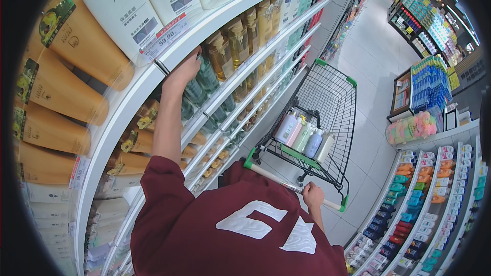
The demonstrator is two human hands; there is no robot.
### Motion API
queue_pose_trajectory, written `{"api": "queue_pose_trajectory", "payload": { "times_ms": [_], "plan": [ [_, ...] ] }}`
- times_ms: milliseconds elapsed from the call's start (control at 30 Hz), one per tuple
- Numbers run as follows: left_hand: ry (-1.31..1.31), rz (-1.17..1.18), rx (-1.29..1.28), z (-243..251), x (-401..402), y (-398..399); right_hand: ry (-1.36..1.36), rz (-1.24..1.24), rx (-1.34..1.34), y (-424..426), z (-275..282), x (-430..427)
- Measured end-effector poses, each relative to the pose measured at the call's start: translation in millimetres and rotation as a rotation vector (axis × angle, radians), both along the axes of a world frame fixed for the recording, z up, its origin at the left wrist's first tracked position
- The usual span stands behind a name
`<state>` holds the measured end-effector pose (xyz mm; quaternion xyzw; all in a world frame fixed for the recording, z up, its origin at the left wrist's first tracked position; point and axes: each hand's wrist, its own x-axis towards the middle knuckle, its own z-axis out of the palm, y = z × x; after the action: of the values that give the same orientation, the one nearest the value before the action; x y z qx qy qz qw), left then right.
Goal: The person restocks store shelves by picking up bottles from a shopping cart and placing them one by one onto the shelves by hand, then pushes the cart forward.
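Note:
At the shelf on the left, my left hand (pixel 187 68) reaches in under the front edge of an upper shelf, beside green translucent bottles (pixel 207 72). Its fingers are mostly hidden, so whether it grips a bottle does not show. Amber pump bottles (pixel 219 55) stand just to the right of it. My right hand (pixel 313 194) is closed around the pale handle (pixel 279 179) of a wire shopping cart (pixel 326 88) with green corners. Several pump bottles, among them a white one (pixel 285 128) and a lavender one (pixel 313 142), stand upright inside the cart.
Orange tubes (pixel 82 53) and large white bottles (pixel 119 11) fill the upper left shelf, with price tags along its edge (pixel 126 80). Shelves of small colourful bottles (pixel 410 199) curve along the lower right. Blue boxed goods (pixel 429 88) are stacked beyond the cart, beside the tiled aisle (pixel 370 46).

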<state>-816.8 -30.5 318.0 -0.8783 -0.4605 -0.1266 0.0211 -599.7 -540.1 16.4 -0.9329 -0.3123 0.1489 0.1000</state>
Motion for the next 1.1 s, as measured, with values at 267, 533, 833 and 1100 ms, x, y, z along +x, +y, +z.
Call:
{"api": "queue_pose_trajectory", "payload": {
  "times_ms": [267,533,833,1100],
  "plan": [
    [-0.007,-0.002,-0.015,5,0,-1,-0.006,0.026,-0.023,0,-2,2],
    [-0.018,0.032,-0.002,2,2,-1,0.012,0.019,-0.018,-2,-5,3],
    [-0.049,0.087,-0.104,3,3,0,-0.02,0.019,0.001,0,-7,4],
    [-0.478,-0.2,0.059,1,24,-73,-0.144,0.045,0.226,-5,-4,2]
  ]
}}
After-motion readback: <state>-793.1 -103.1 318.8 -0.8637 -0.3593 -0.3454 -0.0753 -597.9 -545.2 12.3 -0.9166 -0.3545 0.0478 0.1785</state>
